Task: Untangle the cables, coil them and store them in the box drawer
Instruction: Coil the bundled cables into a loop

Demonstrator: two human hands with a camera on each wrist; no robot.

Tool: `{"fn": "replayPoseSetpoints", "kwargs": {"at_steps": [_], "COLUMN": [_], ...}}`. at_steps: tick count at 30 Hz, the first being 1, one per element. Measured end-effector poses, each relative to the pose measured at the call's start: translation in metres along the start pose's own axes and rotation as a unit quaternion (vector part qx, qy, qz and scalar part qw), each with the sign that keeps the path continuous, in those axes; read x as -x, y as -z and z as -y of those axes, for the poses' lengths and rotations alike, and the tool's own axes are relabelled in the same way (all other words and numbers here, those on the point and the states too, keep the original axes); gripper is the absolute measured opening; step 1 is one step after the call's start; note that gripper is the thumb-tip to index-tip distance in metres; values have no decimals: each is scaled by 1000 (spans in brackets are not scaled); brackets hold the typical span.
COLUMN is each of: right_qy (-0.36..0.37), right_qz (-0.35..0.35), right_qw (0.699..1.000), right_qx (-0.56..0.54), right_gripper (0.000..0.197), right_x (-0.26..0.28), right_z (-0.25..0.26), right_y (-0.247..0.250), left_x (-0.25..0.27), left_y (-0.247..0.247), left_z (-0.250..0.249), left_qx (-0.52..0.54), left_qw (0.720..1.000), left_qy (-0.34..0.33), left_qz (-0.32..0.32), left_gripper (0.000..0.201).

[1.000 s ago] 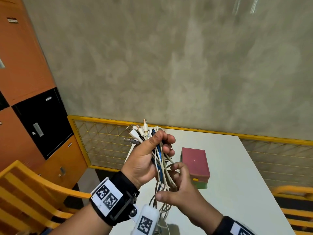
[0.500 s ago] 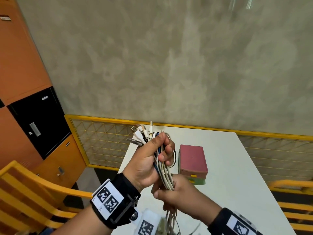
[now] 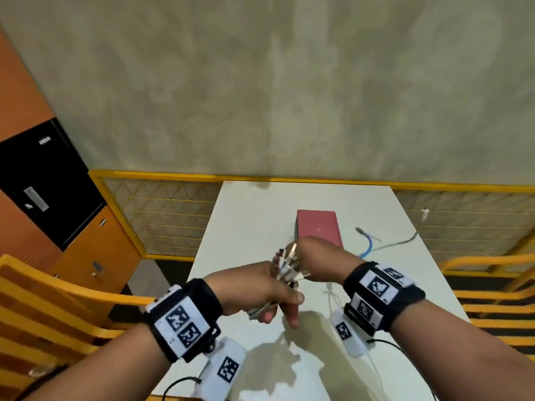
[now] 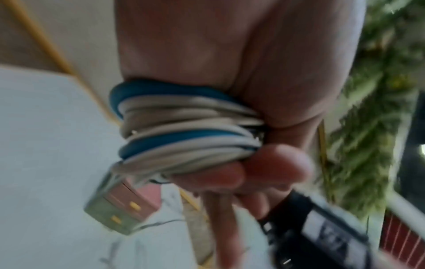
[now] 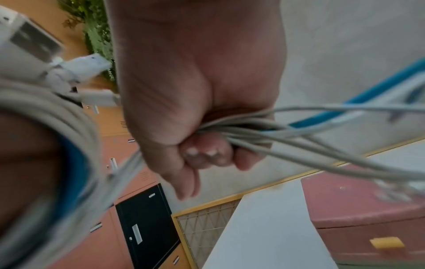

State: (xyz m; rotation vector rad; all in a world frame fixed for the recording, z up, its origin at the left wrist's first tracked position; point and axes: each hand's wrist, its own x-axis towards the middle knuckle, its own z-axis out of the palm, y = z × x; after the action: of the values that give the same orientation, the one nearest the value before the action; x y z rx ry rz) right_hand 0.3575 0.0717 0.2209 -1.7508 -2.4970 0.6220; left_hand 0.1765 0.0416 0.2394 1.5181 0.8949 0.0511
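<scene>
My left hand [image 3: 260,290] is now gripping the cables [image 4: 184,127] lower over the tabletop [image 3: 249,215]. My right hand [image 3: 315,259] is clenching their loose ends, which have swung out past the box [image 3: 318,227].

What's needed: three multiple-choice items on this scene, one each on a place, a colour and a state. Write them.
1. Where does the red box stand?
A. on the white table
B. on a chair
C. on the floor

2. What colour is the one coloured cable among the pale ones?
A. red
B. green
C. blue

3. What is the right hand doing?
A. lying flat
B. gripping cables
C. pulling a drawer

Key: A, the head view shows it on the tabletop; C, a blue strand runs through the coil; B, its fingers curl round the strands.
</scene>
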Motion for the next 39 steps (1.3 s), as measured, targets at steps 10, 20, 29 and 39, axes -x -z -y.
{"fn": "replayPoseSetpoints", "kwargs": {"at_steps": [10, 20, 29, 39], "right_qy": [-86, -15, -3, -44], "right_qz": [-133, -243, -218, -347], "right_qw": [948, 944, 928, 870], "right_qx": [-276, -221, -301, -349], "right_gripper": [17, 50, 40, 29], "right_x": [4, 28, 51, 73], "right_z": [-5, 21, 1, -47], "right_y": [-25, -68, -87, -55], "left_x": [-61, -85, -94, -110], "left_y": [-1, -10, -14, 2], "left_z": [36, 5, -6, -11], "left_qx": [207, 422, 572, 480], "left_qw": [917, 826, 738, 748], "left_qy": [-63, -112, -177, -240], "left_qz": [-334, -357, -310, -392], "left_gripper": [21, 33, 18, 20]}}
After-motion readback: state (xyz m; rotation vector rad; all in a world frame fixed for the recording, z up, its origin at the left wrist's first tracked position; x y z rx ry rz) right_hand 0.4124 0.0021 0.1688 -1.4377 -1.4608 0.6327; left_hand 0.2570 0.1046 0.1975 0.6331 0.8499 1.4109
